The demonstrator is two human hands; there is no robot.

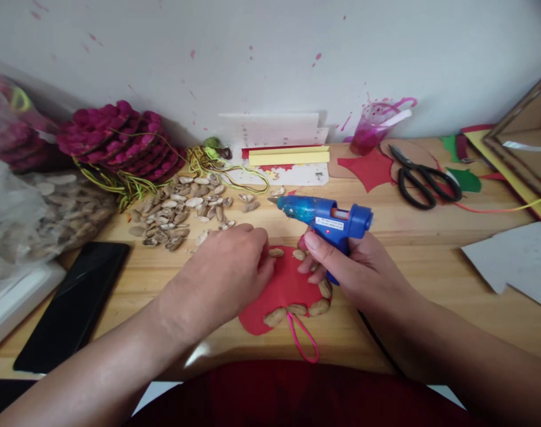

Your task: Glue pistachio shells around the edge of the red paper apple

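My right hand [341,258] is wrapped around the handle of a blue hot glue gun [327,214], its nozzle aimed left above the table. Below the gun lies a red cut-out piece [288,284], with peanut shells [318,306] along its right and lower edges. A pink cord loop [306,344] sticks out from its near edge. My left hand [234,267] is closed over the left part of the piece, thumb and forefinger pinching a peanut shell [276,252] at the top edge. The other fingertips of that hand are hidden.
Loose peanut shells [176,210] are heaped behind my left hand, near stacked magenta pompom pieces [114,142]. A black phone [74,305] and a plastic bag of shells [52,207] lie left. Scissors [423,178], a stained cup [370,127] and card scraps [368,169] sit at back right.
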